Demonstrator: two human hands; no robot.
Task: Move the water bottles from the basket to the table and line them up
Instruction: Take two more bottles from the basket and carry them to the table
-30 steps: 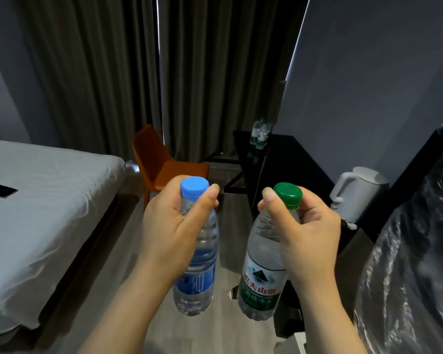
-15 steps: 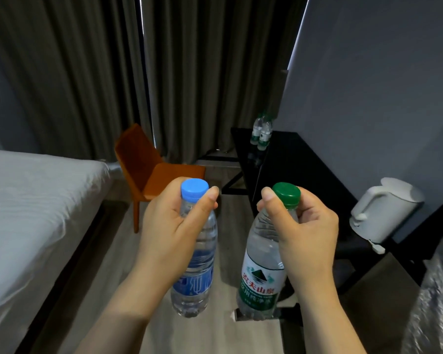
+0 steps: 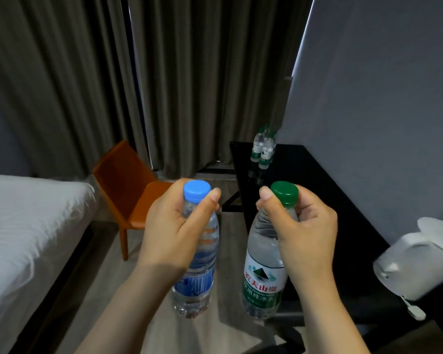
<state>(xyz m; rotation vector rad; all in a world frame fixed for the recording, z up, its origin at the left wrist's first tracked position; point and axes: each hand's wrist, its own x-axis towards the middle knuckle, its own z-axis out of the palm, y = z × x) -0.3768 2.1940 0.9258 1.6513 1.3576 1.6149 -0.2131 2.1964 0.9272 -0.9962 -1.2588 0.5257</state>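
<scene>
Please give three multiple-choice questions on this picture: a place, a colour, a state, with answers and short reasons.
1. The bottles already set down stand: A on the bed; B at the black table's far end; C on the chair.
2. The left bottle, in the left hand, has a cap that is: A blue; B green; C red.
3. The right hand: A hangs empty; B grips the right bottle; C presses the table.
Answers: B, they stand on the table; A, its blue cap shows; B, fingers curl below its green cap.

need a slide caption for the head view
Left hand grips a blue-capped clear plastic water bottle, right hand a green-capped one, facing a black table with more bottles.
</scene>
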